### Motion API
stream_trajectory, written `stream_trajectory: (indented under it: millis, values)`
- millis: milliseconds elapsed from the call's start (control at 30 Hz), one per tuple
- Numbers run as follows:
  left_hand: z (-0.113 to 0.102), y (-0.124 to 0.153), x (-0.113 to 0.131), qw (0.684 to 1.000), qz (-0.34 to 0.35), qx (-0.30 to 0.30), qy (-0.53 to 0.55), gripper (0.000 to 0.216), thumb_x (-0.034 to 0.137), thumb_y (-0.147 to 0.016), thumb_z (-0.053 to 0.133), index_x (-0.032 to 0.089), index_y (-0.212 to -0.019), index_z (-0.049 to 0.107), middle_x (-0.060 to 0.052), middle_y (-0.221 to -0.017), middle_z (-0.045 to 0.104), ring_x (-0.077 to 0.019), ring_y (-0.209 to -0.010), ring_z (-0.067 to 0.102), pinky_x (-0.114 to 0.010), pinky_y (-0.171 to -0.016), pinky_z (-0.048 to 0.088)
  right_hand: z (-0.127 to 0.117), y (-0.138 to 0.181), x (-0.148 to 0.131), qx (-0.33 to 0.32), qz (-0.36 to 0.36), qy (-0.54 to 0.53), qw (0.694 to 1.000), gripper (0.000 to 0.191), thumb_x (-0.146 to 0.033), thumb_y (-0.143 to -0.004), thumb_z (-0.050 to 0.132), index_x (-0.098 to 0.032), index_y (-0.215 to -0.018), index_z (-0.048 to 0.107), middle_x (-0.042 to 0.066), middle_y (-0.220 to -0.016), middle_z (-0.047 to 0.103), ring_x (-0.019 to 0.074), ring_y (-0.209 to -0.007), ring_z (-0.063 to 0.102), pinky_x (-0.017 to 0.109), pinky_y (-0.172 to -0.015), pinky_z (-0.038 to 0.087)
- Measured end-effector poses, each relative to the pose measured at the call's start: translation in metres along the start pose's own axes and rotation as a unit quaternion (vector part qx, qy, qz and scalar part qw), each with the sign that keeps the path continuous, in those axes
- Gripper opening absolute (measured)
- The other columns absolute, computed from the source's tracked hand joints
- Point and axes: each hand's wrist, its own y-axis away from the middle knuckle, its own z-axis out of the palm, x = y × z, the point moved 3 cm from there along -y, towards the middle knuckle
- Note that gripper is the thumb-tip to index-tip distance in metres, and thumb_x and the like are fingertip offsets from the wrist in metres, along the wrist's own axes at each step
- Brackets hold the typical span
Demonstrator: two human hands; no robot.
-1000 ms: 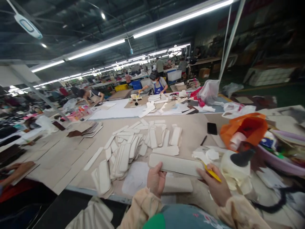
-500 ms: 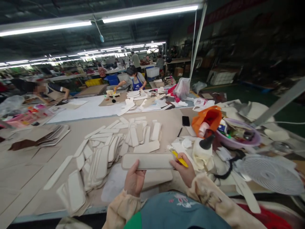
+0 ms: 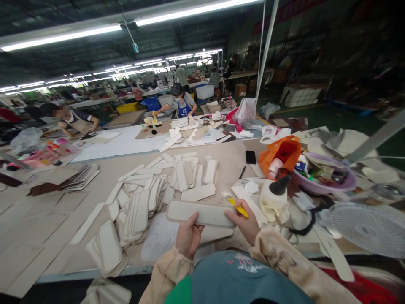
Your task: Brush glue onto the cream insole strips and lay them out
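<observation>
I hold a long beige oblong pad (image 3: 199, 213) flat above the table edge. My left hand (image 3: 188, 237) grips its near long side, fingers curled under it. My right hand (image 3: 244, 223) pinches the pad's right end and also holds a yellow-handled brush (image 3: 236, 205) whose tip points up and left. A second pad (image 3: 217, 233) lies on the table just under the held one. A pile of several similar pads (image 3: 152, 196) spreads over the table to the left.
A white glue bottle with a black top (image 3: 274, 198), an orange bag (image 3: 282, 152), a purple basin of clutter (image 3: 325, 174) and a white fan (image 3: 367, 228) crowd the right. A black phone (image 3: 250, 157) lies further back. Other people work at tables beyond.
The view swung right, then settled. My hands keep the same grip on the pad and brush; the pad stays level in front of me.
</observation>
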Motion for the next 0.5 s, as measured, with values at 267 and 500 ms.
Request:
stream_trajectory:
  millis: [267,500]
  values:
    - [-0.012,0.002,0.008,0.999,0.045,0.008,0.027,0.036,0.001,-0.074,0.065,0.013,-0.108,0.061,-0.008,-0.088,0.073,-0.0175,-0.076,0.069,-0.031,-0.071,0.059,-0.008,0.001,0.015,-0.016,0.089,-0.026,0.996,0.052,-0.037,-0.053,0.085,-0.024,-0.082,0.044,-0.005,-0.072,0.060,0.0140,-0.064,0.056,0.027,-0.059,0.050]
    - [-0.026,-0.005,0.041,0.990,0.117,0.030,0.076,0.036,0.007,-0.069,0.072,0.013,-0.103,0.063,-0.007,-0.084,0.073,-0.0190,-0.076,0.070,-0.033,-0.076,0.057,-0.012,-0.002,0.025,-0.027,0.073,0.031,0.996,0.050,-0.043,-0.050,0.085,-0.026,-0.080,0.048,-0.002,-0.072,0.060,0.0168,-0.067,0.060,0.029,-0.060,0.054]
